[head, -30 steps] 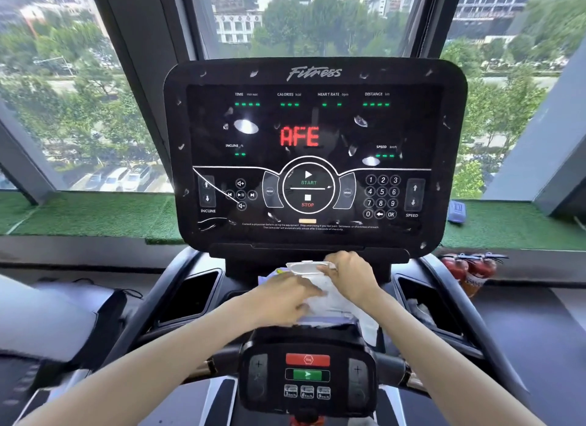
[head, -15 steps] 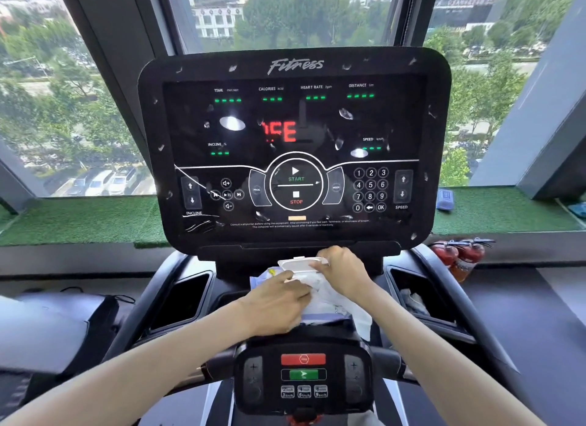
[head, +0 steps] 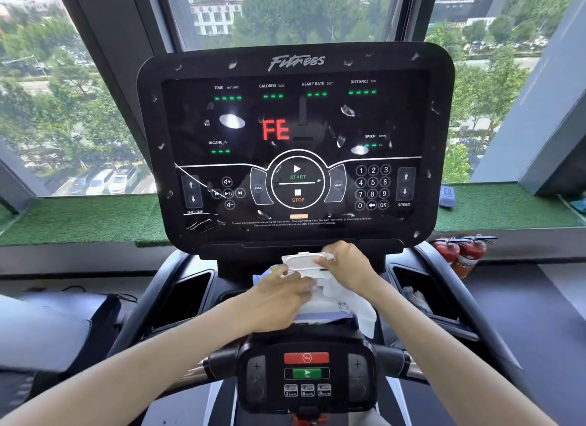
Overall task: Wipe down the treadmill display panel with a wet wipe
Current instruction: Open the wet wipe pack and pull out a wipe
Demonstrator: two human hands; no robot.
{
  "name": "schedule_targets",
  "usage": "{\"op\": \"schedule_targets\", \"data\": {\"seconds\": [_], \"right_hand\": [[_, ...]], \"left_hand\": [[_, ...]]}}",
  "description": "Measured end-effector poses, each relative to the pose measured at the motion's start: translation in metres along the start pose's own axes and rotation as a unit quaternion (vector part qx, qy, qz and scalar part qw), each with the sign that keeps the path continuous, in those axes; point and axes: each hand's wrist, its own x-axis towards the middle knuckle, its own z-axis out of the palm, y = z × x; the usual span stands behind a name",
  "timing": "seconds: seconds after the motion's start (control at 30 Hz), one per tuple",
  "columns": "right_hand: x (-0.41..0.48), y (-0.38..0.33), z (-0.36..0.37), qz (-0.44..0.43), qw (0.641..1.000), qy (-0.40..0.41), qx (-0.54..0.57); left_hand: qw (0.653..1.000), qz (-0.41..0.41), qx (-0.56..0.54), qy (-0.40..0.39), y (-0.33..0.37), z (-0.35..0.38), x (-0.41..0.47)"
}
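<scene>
Head view of a treadmill console. The treadmill display panel (head: pixel 295 146), black and marked "Fitness", stands upright before the window; it shows red letters "FE", green dashes under TIME, CALORIES, HEART RATE and DISTANCE, and pale flecks and smears scattered over glass and frame. Directly below the panel, on the console shelf, lies a wet-wipe pack (head: pixel 269 272) with its white flip lid (head: pixel 301 260) raised. The left hand (head: pixel 279 298) lies palm-down on the pack, fingers curled over it beside the opening. The right hand (head: pixel 345 267) pinches the right end of the lid; a crumpled wet wipe (head: pixel 345 302) trails from the pack beneath this wrist, and whether the fingers also grip it cannot be told. Nearer the viewer sits the handlebar keypad (head: pixel 306 373) with red and green buttons. Two fire extinguishers (head: pixel 459 251) stand at right, below the turf-covered window ledge (head: pixel 79 216).
</scene>
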Motion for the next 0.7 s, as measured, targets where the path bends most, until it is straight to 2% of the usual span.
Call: {"op": "schedule_targets", "data": {"seconds": [0.27,0.37,0.53,0.6,0.7], "right_hand": [[-0.004,0.0,-0.002,-0.003,1.0,0.001,0.012],[-0.005,-0.004,-0.004,-0.005,1.0,-0.004,0.005],[-0.001,0.001,-0.004,-0.001,1.0,-0.007,0.014],[0.0,0.004,-0.004,0.007,1.0,-0.003,0.006],[-0.003,0.008,-0.003,0.004,1.0,0.007,0.002]], "left_hand": [[0.999,-0.031,0.005,-0.022,0.018,-0.007,0.025],[0.996,-0.061,-0.032,-0.057,0.018,-0.002,0.021],[0.993,-0.051,-0.081,-0.063,0.018,-0.006,0.024],[0.997,-0.032,-0.054,-0.043,0.014,-0.006,0.019],[0.997,0.041,0.054,0.026,0.003,0.001,0.005]]}}
